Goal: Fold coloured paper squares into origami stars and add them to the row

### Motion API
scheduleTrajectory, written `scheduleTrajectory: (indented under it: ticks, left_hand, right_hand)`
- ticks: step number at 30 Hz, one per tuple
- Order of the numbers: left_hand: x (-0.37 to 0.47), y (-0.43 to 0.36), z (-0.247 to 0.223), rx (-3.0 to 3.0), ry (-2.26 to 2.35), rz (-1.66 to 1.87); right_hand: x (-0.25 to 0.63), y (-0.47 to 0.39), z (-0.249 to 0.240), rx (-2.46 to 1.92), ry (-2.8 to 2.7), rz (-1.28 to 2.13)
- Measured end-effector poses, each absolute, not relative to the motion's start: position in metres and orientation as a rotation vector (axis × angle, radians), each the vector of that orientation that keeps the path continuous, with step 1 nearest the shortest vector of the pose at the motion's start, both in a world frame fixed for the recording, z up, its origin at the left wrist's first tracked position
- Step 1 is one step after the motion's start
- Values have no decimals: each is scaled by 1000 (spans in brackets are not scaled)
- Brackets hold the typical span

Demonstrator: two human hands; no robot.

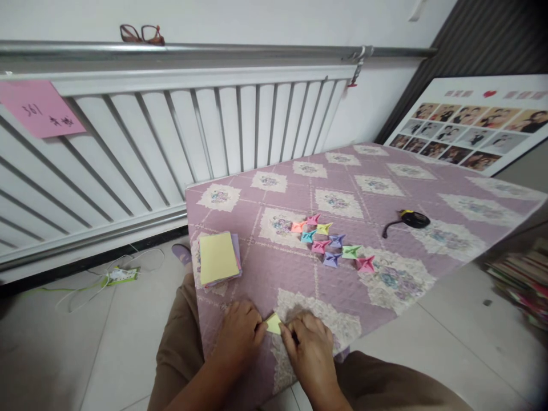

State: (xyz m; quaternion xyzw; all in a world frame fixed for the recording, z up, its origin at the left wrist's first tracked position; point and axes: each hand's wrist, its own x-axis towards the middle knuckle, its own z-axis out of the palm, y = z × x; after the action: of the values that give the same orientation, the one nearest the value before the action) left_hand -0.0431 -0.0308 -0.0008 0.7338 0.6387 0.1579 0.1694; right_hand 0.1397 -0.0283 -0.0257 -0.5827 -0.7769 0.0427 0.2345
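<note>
A small folded piece of yellow paper [273, 323] lies between my hands near the table's front edge. My left hand [243, 331] pinches its left side, fingers curled. On the right side, my right hand [309, 341] grips the same paper between thumb and fingers. A stack of square coloured sheets [219, 258], yellow on top, sits beyond my left hand. Several small folded paper pieces [331, 259] in pink, purple, green, teal, orange and yellow stand grouped at the middle of the table.
The table [291, 268] has a purple floral cloth. A black object with a strap [414, 219] lies at the right. Behind is a white radiator [222, 125]; a photo board [466, 128] leans at the back right. A power strip [122, 275] is on the floor.
</note>
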Motion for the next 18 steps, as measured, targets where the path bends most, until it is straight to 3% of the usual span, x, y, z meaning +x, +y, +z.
scheduleTrajectory:
  ticks: [18]
  left_hand:
    - [-45,-26,-4,2023,1808,428]
  right_hand:
    - [140,-26,-27,-1607,-2063,19]
